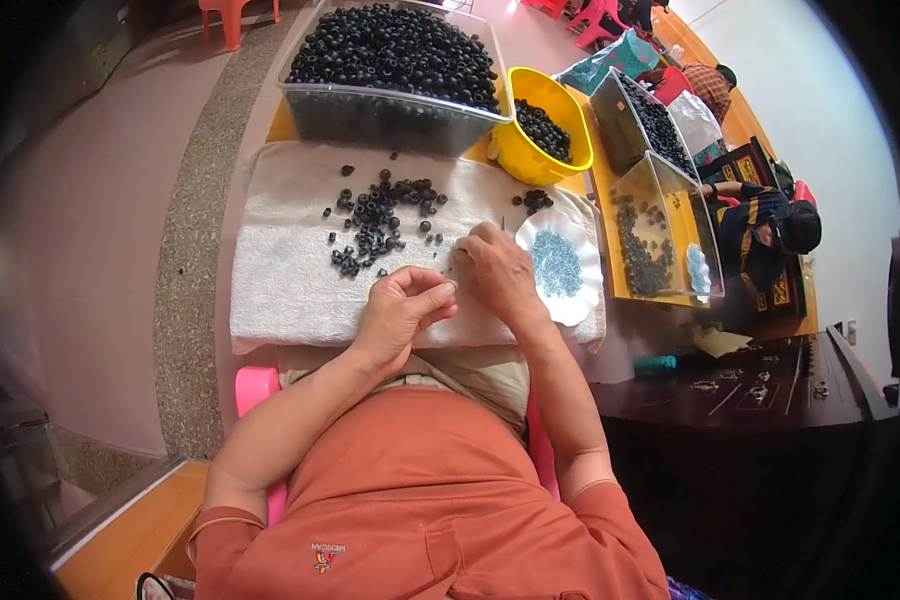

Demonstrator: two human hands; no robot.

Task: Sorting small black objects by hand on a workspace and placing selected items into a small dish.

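My left hand [398, 312] is raised over the near part of a white towel [280, 290], thumb and fingertips pinched together. Whatever sits in that pinch is too small to name. Close by on the right, my right hand [500, 272] is bent down toward the towel with its fingers drawn together; their tips are partly hidden, and I cannot make out what they grip. Loose black beads [378, 215] of mixed sizes lie scattered beyond my left hand. Just right of my right hand stands a white scalloped dish [590, 290] holding tiny blue-grey pieces [556, 264].
A clear bin [370, 115] heaped with black beads stands at the back, beside a yellow basket [515, 150] of similar beads. More clear bins [660, 220] line the right side. A person [770, 225] sits beyond them. A dark tabletop [690, 395] with small metal parts lies lower right.
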